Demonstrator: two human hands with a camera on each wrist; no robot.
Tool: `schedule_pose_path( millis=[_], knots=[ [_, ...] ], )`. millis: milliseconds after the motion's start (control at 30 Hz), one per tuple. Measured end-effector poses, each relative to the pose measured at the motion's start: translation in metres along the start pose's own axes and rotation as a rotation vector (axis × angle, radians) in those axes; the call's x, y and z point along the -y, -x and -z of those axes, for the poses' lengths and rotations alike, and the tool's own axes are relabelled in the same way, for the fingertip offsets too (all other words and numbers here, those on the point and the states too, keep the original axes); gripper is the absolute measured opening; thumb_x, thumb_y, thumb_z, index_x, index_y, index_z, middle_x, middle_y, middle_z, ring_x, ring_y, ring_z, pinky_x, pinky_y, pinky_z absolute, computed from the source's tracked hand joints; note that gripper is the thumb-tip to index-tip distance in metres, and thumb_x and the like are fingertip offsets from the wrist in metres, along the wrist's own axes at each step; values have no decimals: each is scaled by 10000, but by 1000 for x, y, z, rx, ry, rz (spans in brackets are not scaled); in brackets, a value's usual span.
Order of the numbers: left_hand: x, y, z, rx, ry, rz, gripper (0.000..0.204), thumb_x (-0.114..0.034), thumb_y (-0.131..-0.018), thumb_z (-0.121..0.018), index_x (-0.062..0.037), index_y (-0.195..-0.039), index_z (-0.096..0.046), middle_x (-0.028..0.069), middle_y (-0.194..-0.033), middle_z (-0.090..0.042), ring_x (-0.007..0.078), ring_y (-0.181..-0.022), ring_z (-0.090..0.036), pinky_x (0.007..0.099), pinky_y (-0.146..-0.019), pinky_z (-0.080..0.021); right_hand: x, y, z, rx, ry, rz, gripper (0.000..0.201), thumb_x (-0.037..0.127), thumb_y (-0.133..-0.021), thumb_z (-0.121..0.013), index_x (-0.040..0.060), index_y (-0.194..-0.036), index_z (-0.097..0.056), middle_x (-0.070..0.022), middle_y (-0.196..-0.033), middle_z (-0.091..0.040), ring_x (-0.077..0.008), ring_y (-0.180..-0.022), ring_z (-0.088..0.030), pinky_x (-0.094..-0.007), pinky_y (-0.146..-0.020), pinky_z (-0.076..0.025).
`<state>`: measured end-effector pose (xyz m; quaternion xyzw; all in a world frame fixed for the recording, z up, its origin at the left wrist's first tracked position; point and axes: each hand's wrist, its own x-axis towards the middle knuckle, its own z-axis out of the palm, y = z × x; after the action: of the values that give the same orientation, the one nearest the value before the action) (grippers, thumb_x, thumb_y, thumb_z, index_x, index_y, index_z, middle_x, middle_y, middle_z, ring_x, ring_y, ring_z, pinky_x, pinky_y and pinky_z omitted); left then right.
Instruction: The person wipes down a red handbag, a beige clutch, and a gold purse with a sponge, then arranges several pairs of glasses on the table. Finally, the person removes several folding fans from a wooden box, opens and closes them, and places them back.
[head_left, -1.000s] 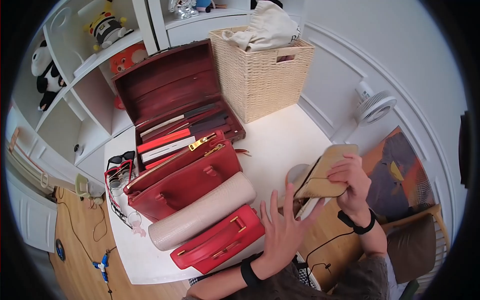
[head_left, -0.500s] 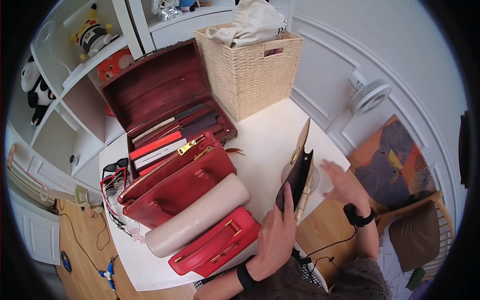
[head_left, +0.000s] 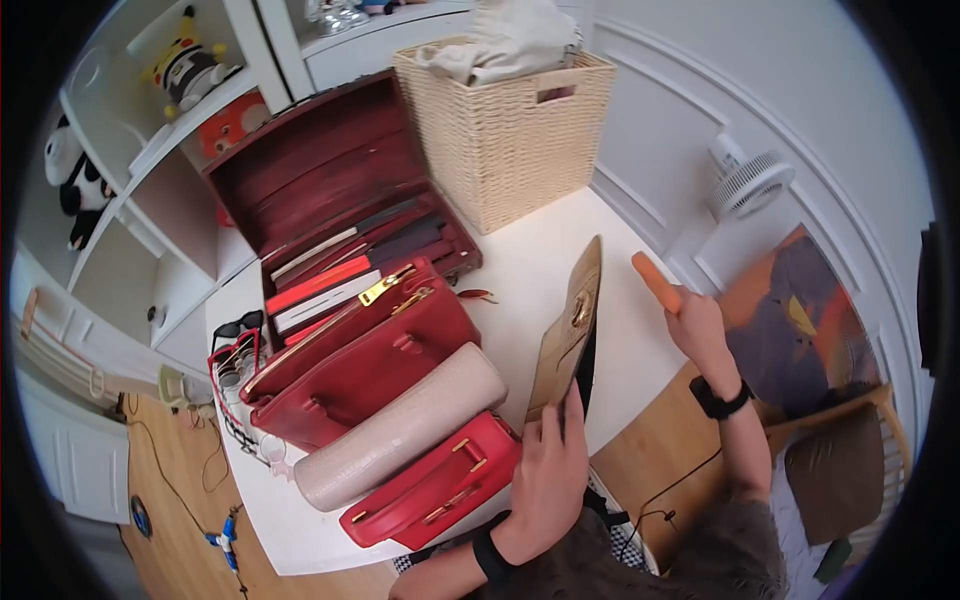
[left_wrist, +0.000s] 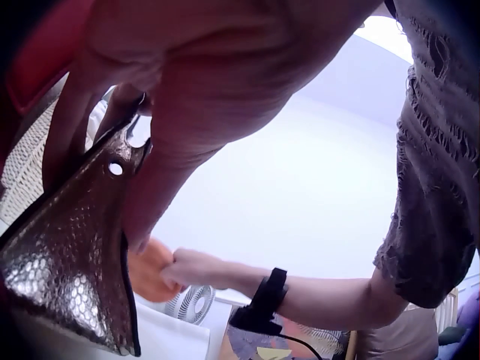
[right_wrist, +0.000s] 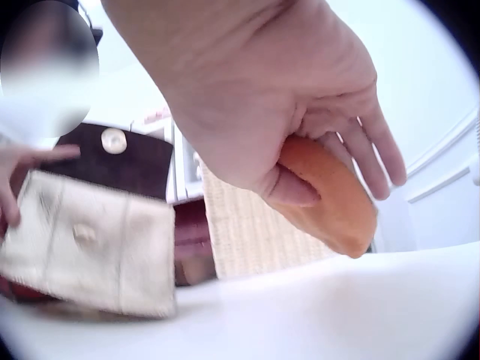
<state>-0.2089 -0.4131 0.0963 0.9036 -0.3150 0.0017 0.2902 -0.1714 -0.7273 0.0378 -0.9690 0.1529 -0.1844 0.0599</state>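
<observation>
In the head view my left hand (head_left: 548, 470) grips a gold snakeskin-look clutch bag (head_left: 562, 345) by its near end, thumb on one side. The right wrist view shows that clutch (right_wrist: 101, 240) upright by the white tabletop, its dark-lined flap (right_wrist: 120, 161) raised with a round snap on it. My right hand (head_left: 700, 330) pinches an orange round sponge (head_left: 655, 280) between thumb and fingers, over the table's right side and apart from the clutch. The sponge (right_wrist: 330, 199) looks soft and thick in the right wrist view.
Left of the clutch stand a red handbag (head_left: 470, 480), a pale cylindrical cushion (head_left: 400, 430) and a larger red bag (head_left: 380, 350). Behind them is an open dark red chest (head_left: 320, 150). A woven basket (head_left: 510, 150) stands at the back, with sunglasses (head_left: 238, 325) at the left edge.
My right hand has let go of the clutch and picked up the orange sponge. My left hand has kept its hold and turned the clutch, so its gold front faces up.
</observation>
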Motion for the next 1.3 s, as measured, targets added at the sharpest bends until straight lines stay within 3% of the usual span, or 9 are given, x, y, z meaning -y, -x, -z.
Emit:
schedule_pose_path(
  millis=[100, 133, 233, 600, 733, 800, 1033, 1233, 1300],
  knots=[
    [4, 1, -11, -28, -165, -51, 803, 9, -809, -606, 96, -1488, -185, 289, -1138, -509, 373, -996, -575, 377, -796, -544, 65, 14, 52, 112, -374, -52, 268, 40, -766, -587, 23, -1025, -655, -220, -878, -674, -422, -763, -635, -458, -707, -542],
    [5, -2, -15, -88, -287, -72, 802, -32, -721, -622, 58, -1460, -323, 116, -1071, -548, 249, -876, -591, 250, -633, -570, 85, 24, 57, 105, -427, 34, 338, 15, -742, -583, 19, -1073, -653, -226, -936, -674, -421, -817, -642, -437, -738, -546],
    [2, -1, -18, -43, -265, -47, 843, -39, -720, -627, 68, -1478, -275, 116, -1013, -567, 229, -861, -592, 252, -600, -566, 129, 43, 58, -146, -474, 386, 548, -40, -673, -578, 11, -1216, -627, -221, -1173, -641, -404, -1042, -629, -381, -872, -525],
    [16, 1, -24, -20, 111, 23, 834, 40, -799, -565, 181, -1457, -71, 277, -933, -585, 383, -713, -641, 414, -560, -550, 77, 63, 45, -102, -152, 844, 512, 40, -726, -655, 90, -1236, -650, -127, -1288, -625, -329, -1228, -565, -421, -921, -505],
    [17, 0, -25, -52, 18, -41, 843, 60, -774, -570, 183, -1455, -89, 244, -846, -590, 352, -663, -632, 407, -551, -543, 88, 26, 38, -310, -139, 523, 564, -21, -711, -618, 110, -1259, -637, -131, -1255, -642, -324, -1128, -618, -404, -843, -521],
    [15, -1, -25, -28, 5, -50, 842, 60, -770, -571, 186, -1453, -97, 223, -809, -588, 336, -645, -628, 398, -545, -540, 92, 16, 36, -78, -446, -20, 644, -70, -677, -592, 103, -1297, -609, -150, -1243, -641, -333, -1051, -647, -391, -798, -517],
    [11, -2, -26, -95, 35, 23, 835, 29, -769, -581, 194, -1447, -122, 151, -689, -578, 290, -568, -611, 366, -492, -524, 107, 36, 28, -305, -119, 560, 685, -18, -655, -661, 151, -1316, -600, -153, -1292, -614, -325, -1120, -627, -378, -844, -498],
    [13, -8, -15, -54, 86, 30, 812, 40, -784, -562, 222, -1428, -101, 159, -675, -564, 299, -561, -606, 385, -480, -517, 54, 5, 54, -349, 425, 275, 603, -1, -684, -640, 163, -1264, -637, -80, -1288, -632, -313, -1178, -591, -434, -932, -448],
    [14, -9, -19, -91, 32, -18, 827, 53, -774, -564, 216, -1434, -94, 158, -675, -559, 303, -577, -599, 385, -500, -517, 67, 12, 72, -418, 236, 222, 591, 5, -689, -631, 164, -1258, -641, -76, -1289, -632, -313, -1168, -595, -438, -930, -450]
  ],
)
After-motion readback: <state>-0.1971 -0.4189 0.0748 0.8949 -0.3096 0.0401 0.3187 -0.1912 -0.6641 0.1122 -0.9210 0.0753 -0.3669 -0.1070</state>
